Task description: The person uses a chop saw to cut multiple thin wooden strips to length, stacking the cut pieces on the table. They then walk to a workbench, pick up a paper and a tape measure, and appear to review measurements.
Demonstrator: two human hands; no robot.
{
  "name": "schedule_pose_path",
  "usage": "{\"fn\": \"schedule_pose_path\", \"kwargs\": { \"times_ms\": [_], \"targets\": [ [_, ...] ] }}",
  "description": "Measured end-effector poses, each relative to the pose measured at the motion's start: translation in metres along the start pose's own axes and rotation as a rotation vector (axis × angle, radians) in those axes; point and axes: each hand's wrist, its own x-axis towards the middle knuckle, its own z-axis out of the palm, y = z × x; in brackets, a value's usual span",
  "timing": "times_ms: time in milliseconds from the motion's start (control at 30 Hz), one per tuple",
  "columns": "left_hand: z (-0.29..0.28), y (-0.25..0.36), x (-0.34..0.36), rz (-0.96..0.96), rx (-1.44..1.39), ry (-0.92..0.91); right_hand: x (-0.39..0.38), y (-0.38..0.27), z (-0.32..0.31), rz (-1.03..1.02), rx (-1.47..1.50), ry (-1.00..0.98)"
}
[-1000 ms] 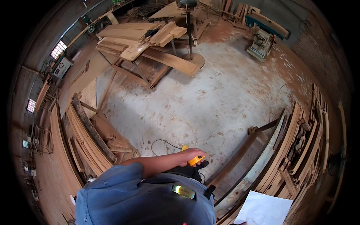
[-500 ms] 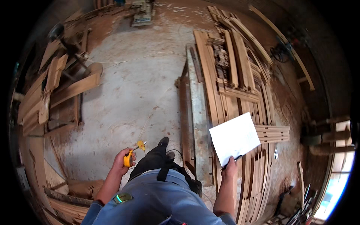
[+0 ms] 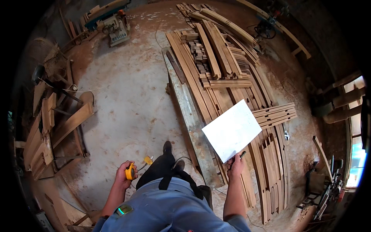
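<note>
On the dusty workshop floor [image 3: 123, 96], beside a long plank [image 3: 189, 116], a person stands with both hands busy. Left hand [image 3: 124, 176] is clenched round a yellow tape measure [image 3: 131, 171], its tip [image 3: 148, 159] pulled out only a little. Right hand [image 3: 235, 165] pinches a white sheet of paper [image 3: 232, 129] by its lower corner, a pen [image 3: 242, 154] tucked alongside. Stacked wooden slats [image 3: 216, 69] lie just beyond, untouched. My read: sheet being consulted, measuring not yet begun, nothing marked.
</note>
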Motion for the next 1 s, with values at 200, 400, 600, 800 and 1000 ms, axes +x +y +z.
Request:
{"fn": "schedule_pose_path", "kwargs": {
  "times_ms": [200,400,600,800,1000],
  "targets": [
    [0.042,0.046,0.043,-0.063,0.093,-0.066,0.000,-0.009,-0.010,-0.033,0.030,0.150],
    [0.082,0.109,0.124,-0.168,0.163,-0.241,-0.012,-0.030,0.007,-0.168,0.098,0.372],
    [0.137,0.189,0.209,-0.205,0.406,-0.441,-0.035,-0.050,0.093,-0.149,0.003,0.478],
    [0.189,0.277,0.265,-0.185,0.547,-0.560,-0.035,-0.033,0.196,-0.011,-0.067,0.347],
    [0.225,0.301,0.283,-0.179,0.449,-0.591,-0.035,-0.021,0.258,0.031,-0.195,0.224]
  ]
}}
